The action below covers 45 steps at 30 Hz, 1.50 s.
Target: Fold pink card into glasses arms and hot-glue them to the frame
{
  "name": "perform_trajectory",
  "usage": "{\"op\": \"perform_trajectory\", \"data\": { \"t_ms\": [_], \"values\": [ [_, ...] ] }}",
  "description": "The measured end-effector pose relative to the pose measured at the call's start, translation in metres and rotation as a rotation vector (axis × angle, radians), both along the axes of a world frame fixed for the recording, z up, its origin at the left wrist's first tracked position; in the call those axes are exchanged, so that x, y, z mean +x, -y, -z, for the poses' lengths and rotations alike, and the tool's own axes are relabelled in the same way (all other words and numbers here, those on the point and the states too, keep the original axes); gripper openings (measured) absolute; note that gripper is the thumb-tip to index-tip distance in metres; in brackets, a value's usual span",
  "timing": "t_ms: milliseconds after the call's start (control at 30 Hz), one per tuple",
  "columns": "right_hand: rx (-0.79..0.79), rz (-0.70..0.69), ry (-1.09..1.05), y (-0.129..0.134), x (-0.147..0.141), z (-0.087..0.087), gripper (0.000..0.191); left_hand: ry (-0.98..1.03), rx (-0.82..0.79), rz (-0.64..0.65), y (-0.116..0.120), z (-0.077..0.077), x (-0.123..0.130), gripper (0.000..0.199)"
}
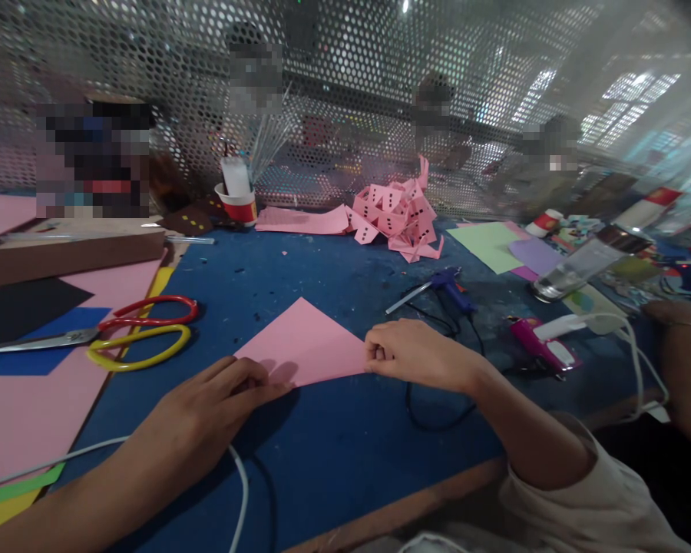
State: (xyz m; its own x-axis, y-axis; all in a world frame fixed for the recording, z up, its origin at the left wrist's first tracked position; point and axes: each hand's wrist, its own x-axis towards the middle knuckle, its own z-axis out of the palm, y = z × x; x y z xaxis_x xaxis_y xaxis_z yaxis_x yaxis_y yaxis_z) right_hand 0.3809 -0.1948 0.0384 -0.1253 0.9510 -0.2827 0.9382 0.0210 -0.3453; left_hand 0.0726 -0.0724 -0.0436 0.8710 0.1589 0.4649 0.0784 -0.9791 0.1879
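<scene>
Pink paper [314, 342] pinched by left hand [210, 403] and right hand [408, 353], cup label [252, 210] unreadable

Bare hands [207, 407] and forearms [120, 488], loose pale sleeve [593, 495] around the right elbow [561, 453].

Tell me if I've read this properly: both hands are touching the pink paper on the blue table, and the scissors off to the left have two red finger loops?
Not quite: the scissors have one red loop and one yellow loop, as the head view shows. The left hand and right hand do both touch the pink paper.
</scene>
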Motion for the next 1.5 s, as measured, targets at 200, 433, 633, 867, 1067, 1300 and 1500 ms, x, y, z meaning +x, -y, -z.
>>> {"op": "perform_trajectory", "data": {
  "t_ms": [200, 433, 633, 867, 1067, 1300, 1500],
  "values": [
    [0.0, 0.006, 0.003, 0.0, 0.004, 0.001, 0.01, 0.004, 0.014, -0.01, 0.001, -0.005, 0.002, 0.042],
    [-0.011, 0.025, -0.001, 0.001, 0.008, 0.001, 0.011, 0.001, -0.009, -0.006, 0.001, -0.003, 0.001, 0.043],
    [-0.05, 0.059, -0.014, 0.001, 0.008, -0.007, 0.015, -0.014, -0.025, -0.015, 0.001, 0.002, 0.0, 0.045],
    [-0.109, 0.044, -0.077, 0.002, 0.009, -0.015, 0.019, 0.003, -0.015, -0.004, 0.0, -0.004, 0.001, 0.044],
    [-0.093, 0.019, -0.055, 0.0, 0.012, -0.009, 0.006, 0.005, 0.003, -0.012, 0.002, -0.007, 0.003, 0.044],
    [-0.083, -0.004, -0.029, 0.0, 0.013, -0.01, 0.012, 0.002, -0.038, -0.006, 0.002, -0.007, 0.002, 0.043],
    [-0.09, 0.019, -0.017, 0.001, 0.012, -0.011, 0.013, 0.011, -0.018, 0.005, 0.001, -0.002, 0.001, 0.044]
  ]
}}
